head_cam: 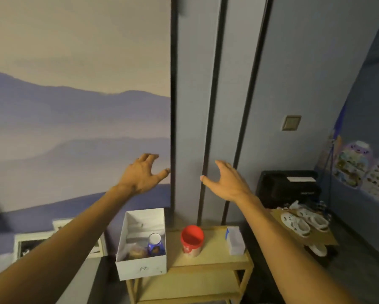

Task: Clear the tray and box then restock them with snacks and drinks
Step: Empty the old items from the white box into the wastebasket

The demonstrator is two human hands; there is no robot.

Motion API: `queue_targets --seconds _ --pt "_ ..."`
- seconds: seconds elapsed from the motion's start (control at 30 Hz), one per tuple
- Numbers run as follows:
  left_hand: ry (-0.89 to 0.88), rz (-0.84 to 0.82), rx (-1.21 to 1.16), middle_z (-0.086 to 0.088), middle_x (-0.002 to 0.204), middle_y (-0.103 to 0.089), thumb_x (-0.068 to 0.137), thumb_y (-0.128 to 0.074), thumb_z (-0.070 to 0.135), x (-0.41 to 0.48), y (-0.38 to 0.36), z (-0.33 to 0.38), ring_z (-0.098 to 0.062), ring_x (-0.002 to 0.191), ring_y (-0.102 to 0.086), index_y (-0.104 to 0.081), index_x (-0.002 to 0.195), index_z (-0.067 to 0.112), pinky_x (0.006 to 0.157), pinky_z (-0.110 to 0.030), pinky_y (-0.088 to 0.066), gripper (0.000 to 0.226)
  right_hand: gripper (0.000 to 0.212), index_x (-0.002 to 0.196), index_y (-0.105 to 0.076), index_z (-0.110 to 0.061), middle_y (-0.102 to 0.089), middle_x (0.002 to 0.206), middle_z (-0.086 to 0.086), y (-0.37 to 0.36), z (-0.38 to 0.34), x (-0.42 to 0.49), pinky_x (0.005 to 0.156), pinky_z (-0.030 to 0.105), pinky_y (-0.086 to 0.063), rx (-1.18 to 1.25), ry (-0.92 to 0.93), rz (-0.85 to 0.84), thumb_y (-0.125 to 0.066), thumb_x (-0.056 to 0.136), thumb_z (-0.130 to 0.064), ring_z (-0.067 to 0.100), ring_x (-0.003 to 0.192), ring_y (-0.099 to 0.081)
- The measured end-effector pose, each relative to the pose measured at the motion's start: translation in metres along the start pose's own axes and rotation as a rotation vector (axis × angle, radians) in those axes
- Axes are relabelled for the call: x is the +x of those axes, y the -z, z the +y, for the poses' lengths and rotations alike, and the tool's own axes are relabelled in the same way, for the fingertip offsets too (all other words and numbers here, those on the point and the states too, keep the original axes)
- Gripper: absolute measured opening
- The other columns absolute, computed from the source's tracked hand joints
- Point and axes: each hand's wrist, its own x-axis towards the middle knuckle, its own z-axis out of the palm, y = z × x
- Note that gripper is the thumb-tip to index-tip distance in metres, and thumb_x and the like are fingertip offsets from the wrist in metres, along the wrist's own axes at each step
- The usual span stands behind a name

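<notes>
My left hand [143, 174] and right hand [227, 183] hover with fingers [150, 157] spread, holding nothing. The white box [140, 268] sits on the counter [215, 257], well below the left fingers. It looks like light, thin cardboard; I'd grip opposite side walls, gently.

A misty mountain mural [74, 117] is covering the wall on the left, with framed pictures [30, 242] leaning below it. A wall switch [291, 122] is sitting on the grey panelling above a black case [287, 187]. White clogs [302, 222] are lying on cardboard [325, 239] near the case, and colourful charts [353, 163] are hanging on the right wall.
</notes>
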Motion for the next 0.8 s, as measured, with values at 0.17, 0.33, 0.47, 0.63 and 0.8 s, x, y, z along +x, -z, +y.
queue_targets --seconds 0.17,0.33,0.47,0.63,0.8 --pt "0.107 0.018 0.026 -0.007 0.156 -0.046 0.08 -0.034 0.091 -0.008 0.008 -0.05 -0.034 0.134 -0.054 -0.051 0.149 0.023 0.109 -0.052 -0.049 0.099 0.1 0.168 -0.026 -0.016 -0.023 0.176 0.004 -0.047 -0.038 0.039 0.127 0.044 -0.031 0.003 0.106 -0.073 -0.06 0.093 -0.074 0.023 0.16 -0.025" --pt "0.202 0.021 0.043 -0.007 0.156 -0.046 0.08 -0.034 0.092 0.005 -0.01 -0.09 -0.033 0.133 -0.055 -0.051 0.148 0.023 0.108 -0.052 -0.05 0.098 0.1 0.167 -0.028 -0.018 -0.026 0.175 0.003 -0.093 -0.051 0.089 0.125 0.046 -0.035 0.013 0.205 -0.149 -0.061 0.091 -0.074 0.023 0.159 -0.028" --pt "0.287 -0.011 0.031 -0.007 0.157 -0.045 0.084 -0.042 0.087 0.011 -0.041 -0.119 -0.031 0.135 -0.053 -0.049 0.149 0.022 0.107 -0.052 -0.05 0.092 0.1 0.166 -0.03 -0.018 -0.028 0.174 0.0 -0.134 -0.046 0.127 0.123 0.045 -0.037 0.029 0.249 -0.248 -0.06 0.09 -0.076 0.022 0.157 -0.032" --pt "0.434 -0.127 0.049 -0.005 0.157 -0.044 0.082 -0.043 0.09 0.006 -0.091 -0.155 -0.029 0.13 -0.057 -0.048 0.149 0.025 0.105 -0.053 -0.052 0.094 0.095 0.165 -0.033 -0.018 -0.033 0.171 0.002 -0.197 -0.038 0.159 0.12 0.045 -0.04 0.0 0.298 -0.415 -0.065 0.092 -0.069 0.025 0.155 -0.036" --pt "0.507 -0.325 0.067 -0.002 0.157 -0.046 0.085 -0.055 0.082 -0.004 -0.149 -0.192 -0.027 0.135 -0.053 -0.049 0.15 0.027 0.108 -0.05 -0.051 0.085 0.086 0.158 -0.045 -0.017 -0.047 0.162 0.007 -0.28 -0.03 0.156 0.114 0.045 -0.046 -0.046 0.326 -0.571 -0.071 0.09 -0.063 0.029 0.146 -0.047"
